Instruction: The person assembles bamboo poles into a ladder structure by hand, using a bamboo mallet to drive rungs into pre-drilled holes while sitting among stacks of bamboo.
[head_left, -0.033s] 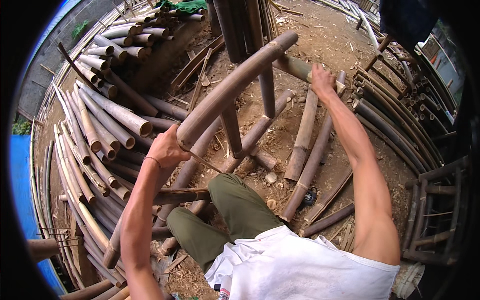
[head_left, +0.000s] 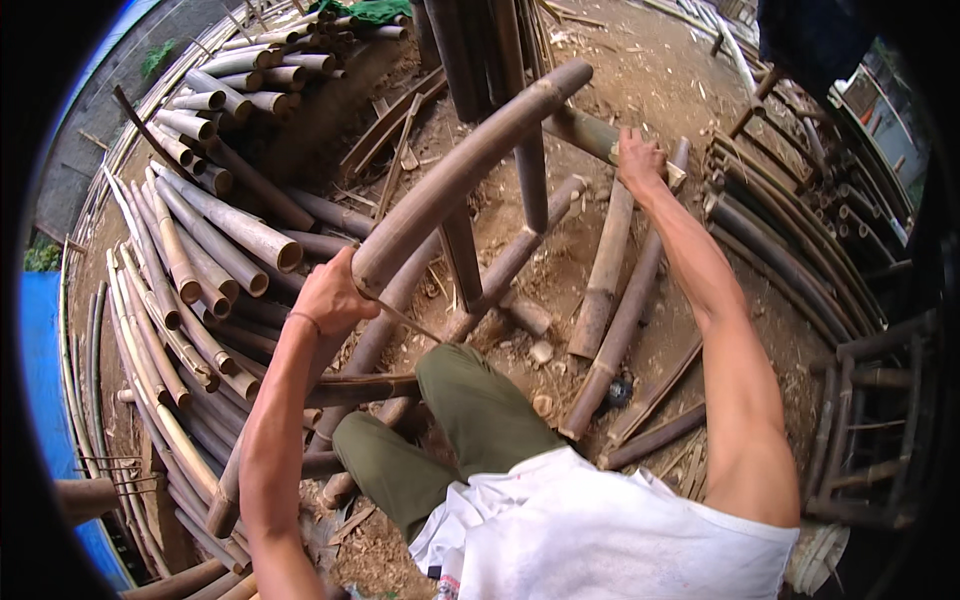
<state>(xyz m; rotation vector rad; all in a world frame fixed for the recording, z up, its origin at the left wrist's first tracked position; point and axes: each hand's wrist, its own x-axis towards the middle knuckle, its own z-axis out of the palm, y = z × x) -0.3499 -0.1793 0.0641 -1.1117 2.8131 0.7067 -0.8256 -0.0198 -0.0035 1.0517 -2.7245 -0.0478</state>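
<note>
The thick bamboo pole (head_left: pixel 470 165) slants across the middle in front of you, its near end low at your left and its far end up toward centre. Your left hand (head_left: pixel 335 292) grasps the near end, thumb side toward you. Your right hand (head_left: pixel 640 160) is closed on the outer end of a shorter bamboo piece (head_left: pixel 580 133), which comes out from behind the thick pole's far end. Below the thick pole, 2 bamboo uprights (head_left: pixel 533 185) run down to a lower pole (head_left: pixel 510 262).

Right of that, 2 loose poles (head_left: pixel 605 285) lie side by side on the dirt ground (head_left: pixel 650 85), a small dark object (head_left: pixel 619 388) near them. Your knees, in olive trousers (head_left: pixel 490 400), are bent just behind the lower pole.

Farther out, a large bamboo pile (head_left: pixel 225 225) fills your left, with a blue sheet (head_left: pixel 45 350) beyond it. At your right are stacked dark poles (head_left: pixel 785 260) and a bamboo frame (head_left: pixel 880 425).
</note>
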